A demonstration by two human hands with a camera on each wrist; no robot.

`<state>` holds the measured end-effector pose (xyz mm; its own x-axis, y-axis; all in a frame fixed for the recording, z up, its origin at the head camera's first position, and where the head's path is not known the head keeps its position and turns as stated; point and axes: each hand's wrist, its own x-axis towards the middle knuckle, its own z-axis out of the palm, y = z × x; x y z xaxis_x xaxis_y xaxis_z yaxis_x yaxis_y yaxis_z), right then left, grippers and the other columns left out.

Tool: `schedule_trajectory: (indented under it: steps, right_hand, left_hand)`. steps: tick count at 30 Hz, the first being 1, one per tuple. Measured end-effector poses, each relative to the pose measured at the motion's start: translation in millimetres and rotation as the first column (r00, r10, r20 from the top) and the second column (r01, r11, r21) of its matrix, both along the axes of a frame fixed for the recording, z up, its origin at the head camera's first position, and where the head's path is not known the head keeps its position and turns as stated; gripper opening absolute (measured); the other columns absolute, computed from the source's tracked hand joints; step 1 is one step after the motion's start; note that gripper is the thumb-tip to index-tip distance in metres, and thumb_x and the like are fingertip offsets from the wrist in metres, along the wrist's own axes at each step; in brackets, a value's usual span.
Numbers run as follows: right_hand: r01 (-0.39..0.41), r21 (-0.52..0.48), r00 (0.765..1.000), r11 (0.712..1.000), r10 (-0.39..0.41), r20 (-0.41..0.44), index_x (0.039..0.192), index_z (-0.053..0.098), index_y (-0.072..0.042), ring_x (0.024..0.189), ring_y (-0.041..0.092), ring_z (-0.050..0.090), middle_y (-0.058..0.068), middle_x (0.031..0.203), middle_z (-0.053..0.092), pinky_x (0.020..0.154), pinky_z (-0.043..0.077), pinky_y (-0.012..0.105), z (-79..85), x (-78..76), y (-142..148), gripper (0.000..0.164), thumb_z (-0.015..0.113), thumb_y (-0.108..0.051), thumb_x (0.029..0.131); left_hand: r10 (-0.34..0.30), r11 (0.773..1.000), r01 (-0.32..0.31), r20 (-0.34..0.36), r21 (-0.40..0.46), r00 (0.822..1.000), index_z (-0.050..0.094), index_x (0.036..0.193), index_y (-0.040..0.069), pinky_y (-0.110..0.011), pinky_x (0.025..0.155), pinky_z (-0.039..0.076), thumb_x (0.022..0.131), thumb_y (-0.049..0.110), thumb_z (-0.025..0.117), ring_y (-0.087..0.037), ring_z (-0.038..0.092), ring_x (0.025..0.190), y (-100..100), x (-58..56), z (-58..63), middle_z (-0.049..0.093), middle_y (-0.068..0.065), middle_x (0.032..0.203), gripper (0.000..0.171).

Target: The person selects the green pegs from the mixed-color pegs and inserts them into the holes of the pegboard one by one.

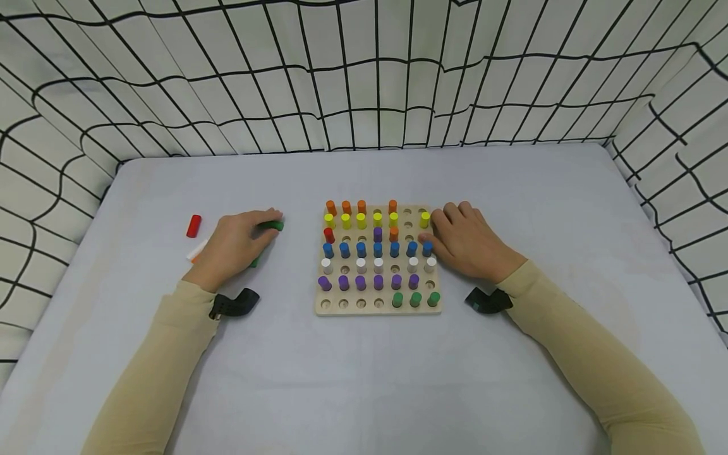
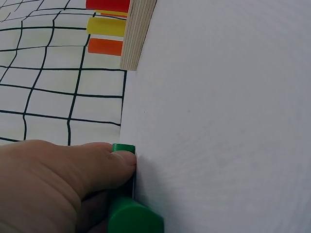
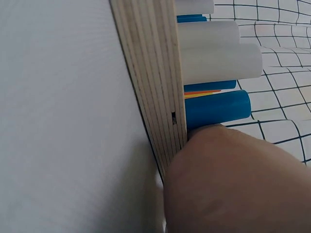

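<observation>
My left hand (image 1: 236,243) pinches a green peg (image 1: 274,225) between thumb and fingers, left of the wooden pegboard (image 1: 378,311). In the left wrist view the thumb lies over that peg, and a second green peg (image 2: 136,218) shows below it. My right hand (image 1: 469,243) rests at the board's right edge, its fingers loosely bent and its thumb beside the end blue peg (image 3: 218,109). Rows of orange, yellow, blue, white, purple and green pegs stand upright in the board. The third row mixes a red peg (image 1: 328,235), a purple one and an orange one among bare holes.
A red peg (image 1: 194,225) lies on the white table left of my left hand. White and orange pegs (image 1: 197,251) are partly hidden by that hand. A black wire grid (image 1: 347,82) encloses the table's back and sides.
</observation>
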<state>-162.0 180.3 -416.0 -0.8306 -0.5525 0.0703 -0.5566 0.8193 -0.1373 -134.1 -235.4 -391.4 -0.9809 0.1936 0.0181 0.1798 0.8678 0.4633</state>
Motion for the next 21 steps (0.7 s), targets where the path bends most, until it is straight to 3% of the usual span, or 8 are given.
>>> schedule_trajectory:
  steps: [12,21]
  right_hand:
    - [-0.001,-0.004,1.000,1.000,0.001,0.001,0.112,0.055,-0.006,0.095,0.031,0.048,0.011,0.097,0.056,0.081,0.042,0.042,1.5,1.0,1.7,0.043,0.048,-0.048,0.108]
    - [0.004,0.004,1.000,1.000,-0.004,0.018,0.115,0.055,-0.006,0.097,0.031,0.049,0.011,0.099,0.056,0.083,0.043,0.043,0.6,0.4,-1.1,0.044,0.047,-0.048,0.108]
  left_hand:
    - [-0.020,1.000,0.018,-0.068,-0.022,0.998,0.071,0.129,0.004,-0.060,0.110,0.051,0.098,0.009,0.069,-0.043,0.064,0.128,3.2,3.0,2.7,0.070,-0.021,0.134,0.031]
    - [0.023,0.990,-0.009,-0.091,0.144,0.996,0.072,0.128,0.006,-0.052,0.099,0.059,0.100,0.013,0.068,-0.036,0.073,0.116,6.7,5.1,8.6,0.076,-0.017,0.124,0.029]
